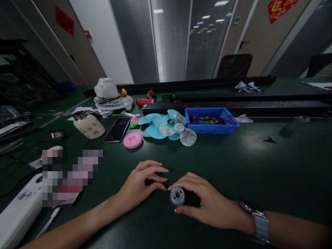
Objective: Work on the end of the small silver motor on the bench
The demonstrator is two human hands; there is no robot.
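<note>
Between the thumb and fingers of my right hand is a small cylindrical motor. Its round grey end, with a dark centre and small dark holes, faces up toward me; its lower part is hard to see. To the left, my left hand lies over the green table with its fingers apart and nothing in them. Its fingertips point toward the motor, a short way from it. Beyond both hands sits a pile of light blue and greyish fan blades.
A blue bin holds red wires and green boards. Farther left are a pink round case, a phone, a cream bottle and a white fan. A red drill lies by long black rails.
</note>
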